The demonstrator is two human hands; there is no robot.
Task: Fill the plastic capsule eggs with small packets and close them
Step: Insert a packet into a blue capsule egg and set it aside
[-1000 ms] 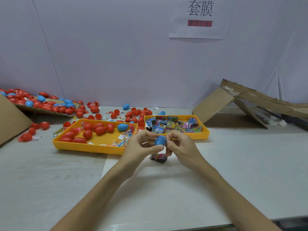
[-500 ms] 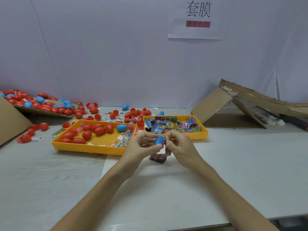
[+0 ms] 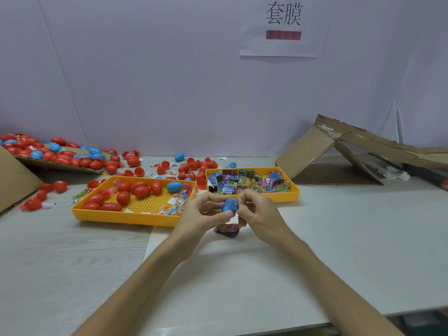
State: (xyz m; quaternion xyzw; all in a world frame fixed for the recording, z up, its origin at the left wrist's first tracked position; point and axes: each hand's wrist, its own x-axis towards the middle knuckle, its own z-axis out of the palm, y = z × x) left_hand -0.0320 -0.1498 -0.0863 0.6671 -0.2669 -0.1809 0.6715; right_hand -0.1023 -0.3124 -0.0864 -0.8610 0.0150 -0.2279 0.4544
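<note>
Both hands meet over the white table in front of the trays. My left hand (image 3: 201, 213) grips a blue capsule egg (image 3: 229, 205) between thumb and fingers. My right hand (image 3: 259, 212) pinches the same egg from its right side; whether the egg's halves are joined is hidden by the fingers. A dark small packet (image 3: 228, 229) lies on the table just below the hands. The left yellow tray (image 3: 126, 215) holds red eggs, a blue egg (image 3: 174, 186) and clear packets. The right yellow tray (image 3: 289, 197) is full of colourful small packets.
Loose red and blue eggs (image 3: 135, 163) are scattered behind the trays and piled on a cardboard sheet (image 3: 63, 166) at the far left. A collapsed cardboard box (image 3: 339, 151) leans at the back right. The table's front edge (image 3: 363, 316) runs close to me.
Both hands stay on the blue egg in nearly the same spot; the fingers have shifted slightly around it.
</note>
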